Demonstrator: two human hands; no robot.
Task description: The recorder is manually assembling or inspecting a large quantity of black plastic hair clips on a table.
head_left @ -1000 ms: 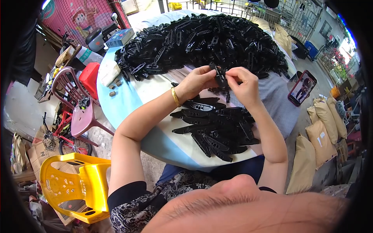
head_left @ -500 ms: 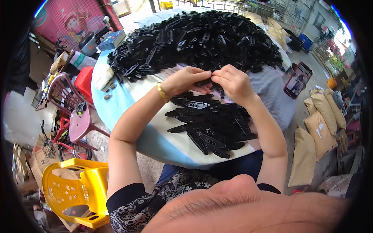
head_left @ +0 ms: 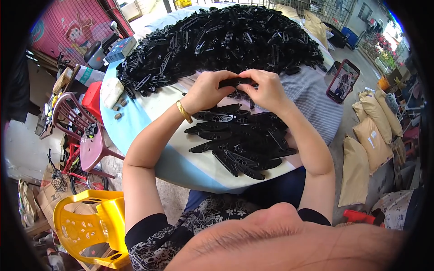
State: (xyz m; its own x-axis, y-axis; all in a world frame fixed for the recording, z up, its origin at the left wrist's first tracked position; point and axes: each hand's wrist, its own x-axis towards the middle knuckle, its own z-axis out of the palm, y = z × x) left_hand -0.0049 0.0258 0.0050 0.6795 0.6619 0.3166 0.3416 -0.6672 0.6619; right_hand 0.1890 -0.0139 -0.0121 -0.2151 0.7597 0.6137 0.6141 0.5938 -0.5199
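Observation:
Between my two hands a long, narrow black plastic piece (head_left: 236, 82) is held sideways above the table. My left hand (head_left: 204, 91) is closed on its left end, thumb below and fingers over the top. My right hand (head_left: 266, 90) pinches the right end between thumb and fingers. Just nearer to me, a loose heap of long black plastic pieces with pointed ends (head_left: 244, 153) lies on the cloth; some have slots and holes. Beyond my hands rises a much larger mound of similar black pieces (head_left: 217, 43). My fingers hide parts of the held piece.
A striped cloth covers the round table (head_left: 176, 167). A phone (head_left: 343, 81) stands upright at its right edge. On the left are a blue box (head_left: 120, 49), a white bag (head_left: 111, 93), a pink chair (head_left: 92, 142) and a yellow chair (head_left: 90, 226). Tan sacks (head_left: 355, 171) sit right.
My fingers have moved from a fingertip pinch close together to a hold on both ends of the black piece, which now shows lengthwise. The whole view has shifted slightly.

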